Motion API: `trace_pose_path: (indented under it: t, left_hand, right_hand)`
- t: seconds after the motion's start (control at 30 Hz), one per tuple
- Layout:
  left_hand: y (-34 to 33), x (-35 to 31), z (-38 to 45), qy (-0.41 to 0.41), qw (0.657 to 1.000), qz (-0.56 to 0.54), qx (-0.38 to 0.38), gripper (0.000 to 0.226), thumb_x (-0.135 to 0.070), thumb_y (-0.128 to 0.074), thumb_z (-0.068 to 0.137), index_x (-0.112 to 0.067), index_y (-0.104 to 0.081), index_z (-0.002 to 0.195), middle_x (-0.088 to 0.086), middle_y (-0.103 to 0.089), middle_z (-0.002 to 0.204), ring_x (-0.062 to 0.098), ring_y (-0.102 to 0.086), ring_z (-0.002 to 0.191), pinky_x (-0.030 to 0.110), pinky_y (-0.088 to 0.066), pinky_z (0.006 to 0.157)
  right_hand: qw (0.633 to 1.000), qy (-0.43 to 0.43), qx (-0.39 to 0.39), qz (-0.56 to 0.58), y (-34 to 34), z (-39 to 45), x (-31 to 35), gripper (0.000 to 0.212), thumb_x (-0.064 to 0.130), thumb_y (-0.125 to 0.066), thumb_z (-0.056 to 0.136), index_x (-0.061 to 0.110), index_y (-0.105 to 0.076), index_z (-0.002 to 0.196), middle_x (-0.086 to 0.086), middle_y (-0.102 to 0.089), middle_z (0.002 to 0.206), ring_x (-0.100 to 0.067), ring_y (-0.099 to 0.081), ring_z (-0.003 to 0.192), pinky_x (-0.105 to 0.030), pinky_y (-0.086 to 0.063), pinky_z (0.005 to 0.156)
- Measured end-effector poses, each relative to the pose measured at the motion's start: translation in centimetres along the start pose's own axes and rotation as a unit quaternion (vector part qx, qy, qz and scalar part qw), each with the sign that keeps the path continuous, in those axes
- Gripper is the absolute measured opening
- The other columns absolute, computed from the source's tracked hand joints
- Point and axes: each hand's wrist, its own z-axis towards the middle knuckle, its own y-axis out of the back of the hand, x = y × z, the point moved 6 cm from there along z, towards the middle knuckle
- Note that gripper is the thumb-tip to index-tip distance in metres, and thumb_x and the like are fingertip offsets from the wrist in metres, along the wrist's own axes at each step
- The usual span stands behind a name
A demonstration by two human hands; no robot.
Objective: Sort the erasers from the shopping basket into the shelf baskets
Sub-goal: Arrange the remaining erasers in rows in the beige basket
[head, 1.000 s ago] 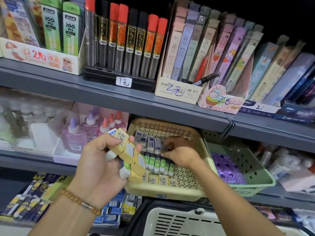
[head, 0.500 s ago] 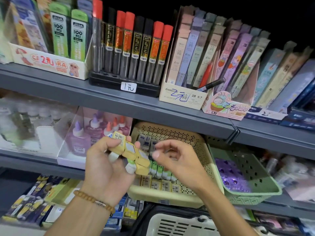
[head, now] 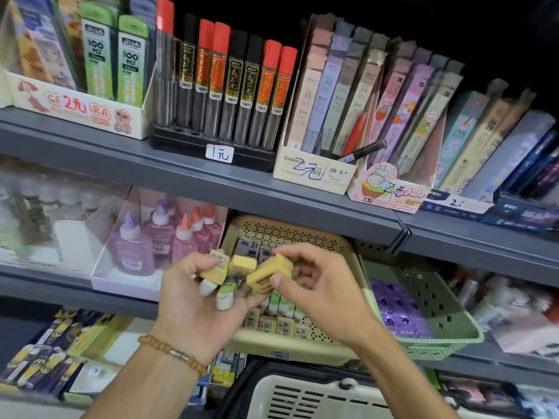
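Note:
My left hand [head: 193, 309] holds a bunch of erasers [head: 225, 275], yellow-sleeved and green-sleeved, in front of the beige perforated shelf basket [head: 302, 231]. My right hand [head: 320, 288] pinches a pair of yellow erasers [head: 269, 275] at the edge of that bunch, thumb below and fingers above. Rows of erasers [head: 281, 319] lie in the beige basket behind the hands. A green shelf basket [head: 438, 316] with purple items stands to its right. The white shopping basket [head: 302, 397] sits at the bottom edge.
Glue bottles [head: 151, 240] stand in a box left of the beige basket. The grey shelf [head: 211, 182] above carries pencil-lead tubes [head: 227, 86] and boxed refills. More stationery packs lie on the lower shelf at the left.
My right hand came out of the beige basket, moved to the bunch in my left hand and closed on a pair of yellow erasers.

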Motion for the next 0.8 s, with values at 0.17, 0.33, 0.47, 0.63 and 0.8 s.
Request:
trace_pose_path:
  t: [0.17, 0.33, 0.47, 0.63, 0.8]
  left_hand:
    - [0.1, -0.1, 0.3, -0.020, 0.999, -0.022, -0.024, 0.021, -0.005, -0.054, 0.067, -0.006, -0.055, 0.088, 0.014, -0.058, 0.087, 0.033, -0.062, 0.103, 0.052, -0.055, 0.079]
    - [-0.2, -1.0, 0.2, -0.047, 0.998, 0.032, 0.001, 0.024, -0.007, -0.055, 0.064, -0.006, -0.056, 0.088, 0.010, -0.058, 0.083, 0.033, -0.065, 0.092, 0.043, -0.055, 0.075]
    - [-0.3, -1.4, 0.1, -0.056, 0.997, 0.048, 0.016, 0.025, -0.008, -0.054, 0.065, -0.006, -0.056, 0.090, 0.009, -0.059, 0.085, 0.033, -0.065, 0.093, 0.041, -0.055, 0.078]
    - [-0.4, -1.1, 0.0, -0.053, 0.997, 0.060, 0.014, 0.033, -0.009, -0.055, 0.063, -0.009, -0.057, 0.095, 0.007, -0.061, 0.085, 0.032, -0.067, 0.091, 0.041, -0.056, 0.075]
    - [-0.5, -1.4, 0.1, -0.060, 0.996, 0.063, 0.013, 0.040, -0.008, -0.055, 0.062, -0.007, -0.053, 0.102, 0.008, -0.060, 0.087, 0.032, -0.068, 0.091, 0.041, -0.056, 0.077]
  right_hand:
    - [0.989, -0.060, -0.055, 0.124, 3.2, 0.6, -1.9, 0.020, 0.014, -0.069, 0.087, 0.014, -0.064, 0.106, -0.008, -0.074, 0.089, -0.018, -0.068, 0.072, -0.026, -0.055, 0.062]
    - [0.956, -0.262, 0.107, -0.072, 4.2, 0.1, -7.1, 0.011, 0.007, -0.058, 0.096, 0.014, -0.061, 0.103, -0.001, -0.067, 0.081, -0.008, -0.060, 0.068, -0.022, -0.051, 0.063]
    - [0.912, -0.316, 0.206, -0.161, 2.8, -0.8, -9.3, 0.011, 0.010, -0.054, 0.098, 0.019, -0.059, 0.103, -0.002, -0.060, 0.087, -0.011, -0.060, 0.077, -0.021, -0.051, 0.066]
    - [0.909, -0.325, 0.188, -0.184, 2.1, -0.8, -9.8, 0.012, 0.012, -0.054, 0.099, 0.021, -0.061, 0.094, -0.002, -0.064, 0.084, -0.012, -0.065, 0.071, -0.036, -0.060, 0.079]
    - [0.884, -0.273, 0.229, -0.304, 1.6, -0.6, -9.0, 0.034, 0.041, -0.076, 0.081, 0.023, -0.063, 0.107, 0.005, -0.064, 0.103, -0.013, -0.061, 0.094, -0.031, -0.052, 0.086]
